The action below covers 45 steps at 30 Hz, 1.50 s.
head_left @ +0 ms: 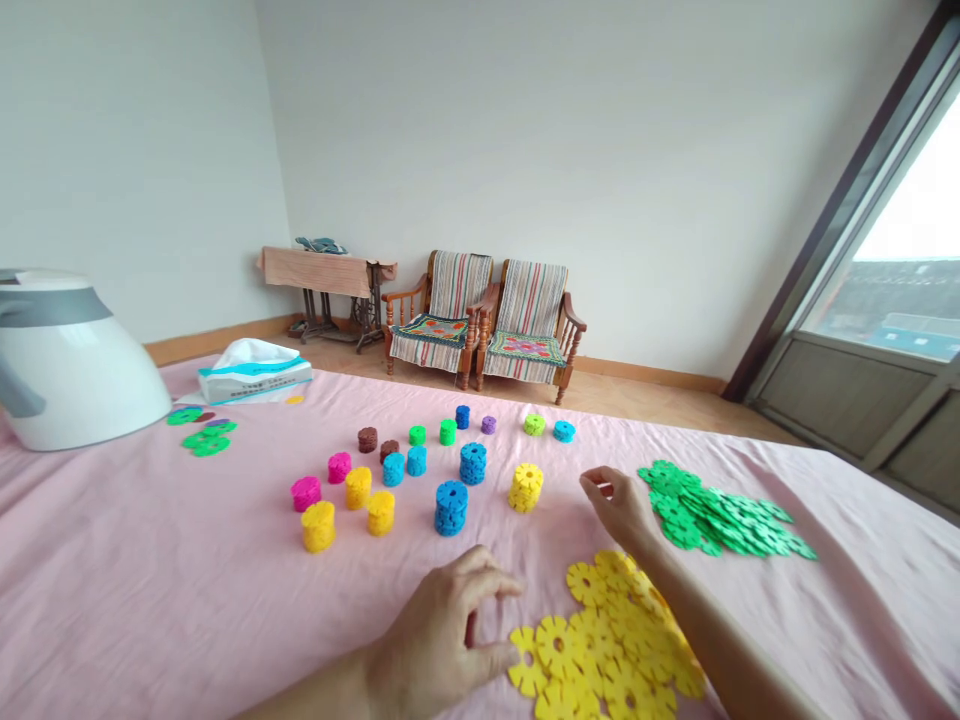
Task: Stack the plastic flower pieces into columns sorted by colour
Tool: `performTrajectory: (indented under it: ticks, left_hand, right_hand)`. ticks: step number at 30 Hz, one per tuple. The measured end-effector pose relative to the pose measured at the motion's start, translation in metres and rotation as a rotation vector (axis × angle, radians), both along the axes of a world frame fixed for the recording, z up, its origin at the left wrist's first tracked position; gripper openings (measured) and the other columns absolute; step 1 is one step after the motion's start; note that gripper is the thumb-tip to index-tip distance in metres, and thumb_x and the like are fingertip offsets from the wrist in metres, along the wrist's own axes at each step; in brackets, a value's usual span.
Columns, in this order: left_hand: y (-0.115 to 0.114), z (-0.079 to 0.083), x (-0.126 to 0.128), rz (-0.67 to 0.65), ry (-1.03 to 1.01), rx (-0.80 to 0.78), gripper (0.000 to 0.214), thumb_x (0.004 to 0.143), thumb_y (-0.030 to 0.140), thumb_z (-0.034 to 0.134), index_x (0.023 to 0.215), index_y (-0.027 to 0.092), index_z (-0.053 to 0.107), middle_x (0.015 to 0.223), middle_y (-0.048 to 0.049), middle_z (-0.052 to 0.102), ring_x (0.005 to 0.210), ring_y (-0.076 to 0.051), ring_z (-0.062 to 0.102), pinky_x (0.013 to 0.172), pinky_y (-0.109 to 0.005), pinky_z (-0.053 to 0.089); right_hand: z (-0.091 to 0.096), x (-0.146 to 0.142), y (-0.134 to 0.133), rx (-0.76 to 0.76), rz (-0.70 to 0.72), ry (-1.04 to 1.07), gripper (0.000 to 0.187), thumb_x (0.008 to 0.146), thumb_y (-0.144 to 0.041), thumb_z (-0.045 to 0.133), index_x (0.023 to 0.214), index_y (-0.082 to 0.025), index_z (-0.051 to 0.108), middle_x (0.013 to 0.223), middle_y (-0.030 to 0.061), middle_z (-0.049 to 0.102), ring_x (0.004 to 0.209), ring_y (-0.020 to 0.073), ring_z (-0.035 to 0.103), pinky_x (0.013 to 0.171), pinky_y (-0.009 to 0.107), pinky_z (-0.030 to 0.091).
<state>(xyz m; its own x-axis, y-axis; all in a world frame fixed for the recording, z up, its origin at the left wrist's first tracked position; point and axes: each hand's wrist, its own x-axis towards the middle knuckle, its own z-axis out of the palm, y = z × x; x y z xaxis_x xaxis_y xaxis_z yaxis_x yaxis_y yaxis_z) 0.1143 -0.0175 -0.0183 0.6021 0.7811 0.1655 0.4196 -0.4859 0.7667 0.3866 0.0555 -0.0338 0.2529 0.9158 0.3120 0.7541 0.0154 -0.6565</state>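
Observation:
My left hand [457, 630] is open, thumb and fingers curved apart with nothing between them. Its thumb is at the left edge of a loose pile of yellow flower-shaped plastic discs [600, 640]. Across that pile reaches my right forearm. My right hand [622, 510] has its fingertips drawn together in a pinch, with nothing visible in it. It is between a short yellow stack of discs [526, 488] and a spread pile of green discs [712, 510], apart from the stack. Two blue stacks [451, 508] [473, 464] stand upright left of the yellow one.
More short stacks stand farther left and back: yellow [319, 527], pink [306, 493], brown [367, 439], light blue [393, 469], green [448, 432]. A tissue box [255, 380], loose green discs [208, 440] and a white jug [82, 370] are at the left on the pink cloth [187, 590].

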Motion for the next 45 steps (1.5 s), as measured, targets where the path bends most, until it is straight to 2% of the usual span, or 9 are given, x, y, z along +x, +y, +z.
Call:
performTrajectory:
  ticks: [2,7,13,17,21,29,33,39,45]
  left_hand:
    - [-0.005,0.005,0.002,-0.054,0.082,0.035,0.048,0.062,0.024,0.073,0.109,0.026,0.062,0.096,-0.0015,0.058,0.061,-0.010,0.051,0.056,-0.021,0.043]
    - [-0.007,0.013,0.006,-0.106,0.154,0.073,0.046,0.064,0.032,0.074,0.109,0.029,0.063,0.100,-0.0021,0.059,0.083,-0.020,0.056,0.067,-0.026,0.046]
    - [-0.006,0.016,0.008,-0.148,0.216,0.128,0.049,0.063,0.041,0.075,0.109,0.031,0.063,0.102,-0.0019,0.058,0.086,-0.020,0.058,0.069,-0.027,0.046]
    - [-0.006,0.022,0.011,-0.151,0.275,0.142,0.043,0.062,0.036,0.075,0.103,0.029,0.064,0.100,-0.0004,0.057,0.084,-0.019,0.058,0.073,-0.028,0.045]
    - [-0.006,0.026,0.017,-0.157,0.347,0.141,0.033,0.060,0.029,0.074,0.090,0.023,0.061,0.091,0.0001,0.057,0.076,-0.018,0.057,0.067,-0.027,0.044]
    - [-0.010,0.022,0.027,-0.125,0.371,0.245,0.018,0.058,0.015,0.056,0.074,0.019,0.051,0.081,-0.0022,0.053,0.073,-0.018,0.053,0.063,-0.026,0.042]
    - [0.009,0.040,0.023,-0.052,0.359,0.278,0.017,0.059,0.017,0.055,0.076,0.019,0.052,0.079,-0.0014,0.053,0.074,-0.018,0.051,0.062,-0.026,0.039]
    - [0.068,0.068,0.031,0.101,0.281,0.402,0.023,0.059,0.021,0.060,0.082,0.018,0.055,0.079,-0.0002,0.054,0.072,-0.016,0.052,0.062,-0.025,0.039]
    - [0.111,0.067,0.055,0.090,0.337,0.519,0.028,0.060,0.025,0.063,0.087,0.019,0.058,0.089,-0.0017,0.057,0.079,-0.018,0.055,0.066,-0.026,0.041]
  right_hand:
    - [-0.007,0.006,-0.002,-0.025,-0.026,-0.012,0.028,0.076,-0.036,0.046,0.076,-0.017,0.065,0.073,0.0069,0.068,0.065,0.0189,0.062,0.057,0.027,0.043]
    - [-0.013,0.010,0.000,-0.035,-0.037,-0.034,0.029,0.076,-0.035,0.045,0.076,-0.017,0.067,0.069,0.0051,0.068,0.064,0.0184,0.060,0.057,0.026,0.041]
    - [-0.019,0.014,0.003,-0.029,-0.016,-0.049,0.025,0.075,-0.029,0.046,0.078,-0.018,0.068,0.074,0.0052,0.068,0.068,0.0175,0.060,0.062,0.026,0.042]
    - [-0.021,0.014,0.004,-0.008,-0.008,-0.062,0.023,0.074,-0.026,0.046,0.075,-0.018,0.067,0.074,0.0051,0.068,0.068,0.0172,0.059,0.062,0.026,0.041]
    - [-0.022,0.014,0.005,0.003,0.004,-0.073,0.022,0.075,-0.026,0.045,0.075,-0.018,0.066,0.072,0.0045,0.066,0.067,0.0170,0.058,0.061,0.025,0.040]
    - [-0.021,0.013,0.005,0.011,0.011,-0.084,0.022,0.076,-0.025,0.045,0.075,-0.018,0.065,0.073,0.0047,0.065,0.067,0.0163,0.058,0.062,0.025,0.040]
    - [-0.020,0.012,0.006,0.012,0.002,-0.084,0.021,0.076,-0.024,0.045,0.073,-0.018,0.065,0.072,0.0043,0.065,0.066,0.0153,0.058,0.060,0.024,0.039]
    - [-0.023,0.013,0.008,0.013,-0.017,-0.081,0.019,0.075,-0.022,0.047,0.073,-0.018,0.066,0.072,0.0035,0.065,0.066,0.0144,0.057,0.059,0.023,0.037]
    - [-0.026,0.014,0.010,0.019,-0.019,-0.090,0.017,0.074,-0.020,0.049,0.073,-0.018,0.065,0.072,0.0029,0.065,0.066,0.0141,0.057,0.059,0.022,0.036]
